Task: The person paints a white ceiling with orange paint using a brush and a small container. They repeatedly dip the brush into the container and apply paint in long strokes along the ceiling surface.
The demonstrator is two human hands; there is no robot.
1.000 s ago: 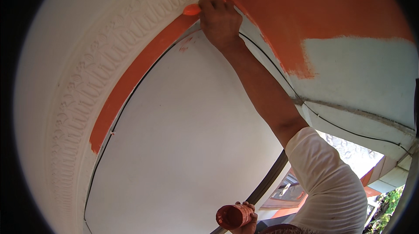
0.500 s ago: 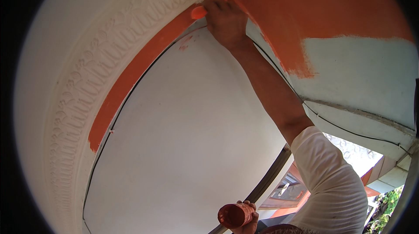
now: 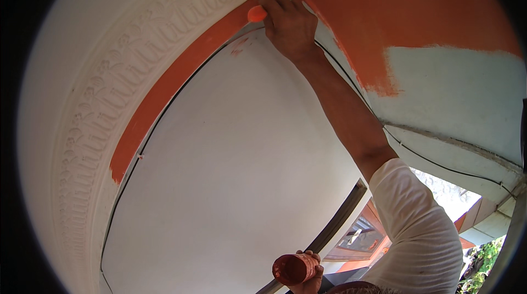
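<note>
At twelve o'clock the right hand (image 3: 290, 26) is clamped on a small orange-tipped brush (image 3: 256, 13) touching the orange painted band (image 3: 164, 91). At six o'clock the left hand (image 3: 308, 277) grips a paint-smeared red can (image 3: 292, 269).

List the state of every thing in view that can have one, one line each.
right hand: raised, closed on the brush
brush: orange with paint, tip against the orange band
orange band: partly painted, ending at lower left
left hand: low, closed on the paint container
paint container: held on its side, smeared with orange
wall at right: orange above, unpainted pale below
moulding: unpainted white
</note>
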